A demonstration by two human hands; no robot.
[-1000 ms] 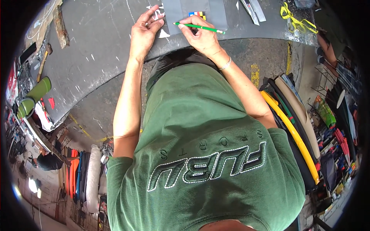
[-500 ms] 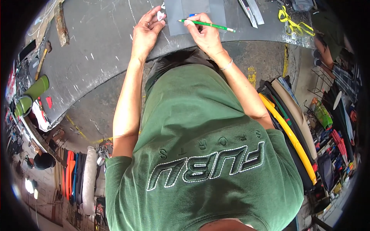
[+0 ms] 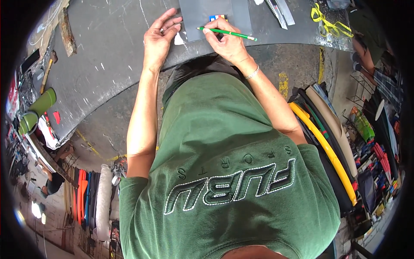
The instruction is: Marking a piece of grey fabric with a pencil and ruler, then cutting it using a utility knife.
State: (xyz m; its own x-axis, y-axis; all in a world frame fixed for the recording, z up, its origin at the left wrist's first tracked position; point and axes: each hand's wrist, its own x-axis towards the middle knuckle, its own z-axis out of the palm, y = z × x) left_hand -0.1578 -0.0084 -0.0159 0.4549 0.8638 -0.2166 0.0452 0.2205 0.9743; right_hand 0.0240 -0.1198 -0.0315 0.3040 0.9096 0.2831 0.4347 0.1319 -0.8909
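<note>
The right hand (image 3: pixel 227 41) has its grip pinched shut on a green pencil (image 3: pixel 227 33), tip resting on a grey sheet (image 3: pixel 202 17) — just above the grip lies a small multicoloured label (image 3: pixel 217 17). The left hand (image 3: pixel 160 36), fingers spread, presses flat on the dark bench (image 3: pixel 108 64), a white scrap (image 3: pixel 178 39) beside it.

The person wears a dark green short-sleeved T-shirt (image 3: pixel 224 172) with large outlined lettering stitched across the chest. Both forearms are bare. A thin silver bracelet (image 3: pixel 251 72) circles the right wrist.
</note>
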